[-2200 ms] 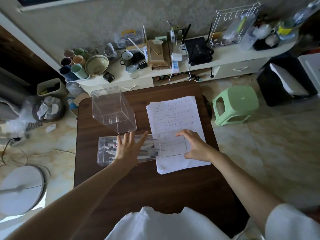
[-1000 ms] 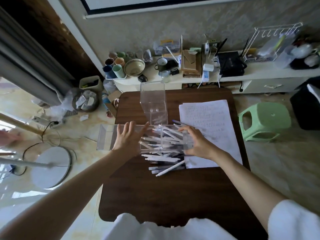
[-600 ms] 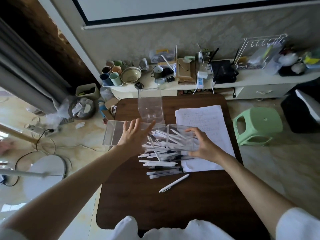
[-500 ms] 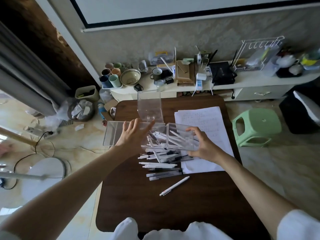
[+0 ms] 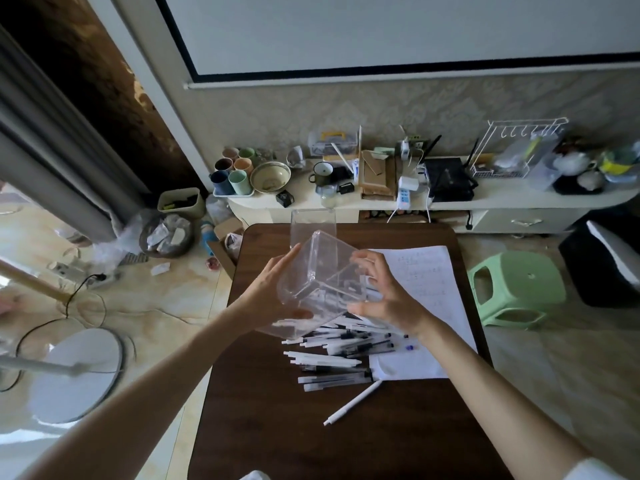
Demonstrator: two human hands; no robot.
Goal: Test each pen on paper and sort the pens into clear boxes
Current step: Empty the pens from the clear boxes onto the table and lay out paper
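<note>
- Box of clear hard plastic, rectangular, is tilted above the middle of the dark wooden table.
- Left hand and right hand grip its two sides.
- Slim white pens lie heaped under it.

A dark wooden table stands on a pale, marble-like floor. Behind it a low white shelf runs along the patterned beige wall, crowded with cups and a bowl. Above it hangs a white screen. A green stool stands on the right and a grey curtain hangs on the left, where daylight reaches the floor.
</note>
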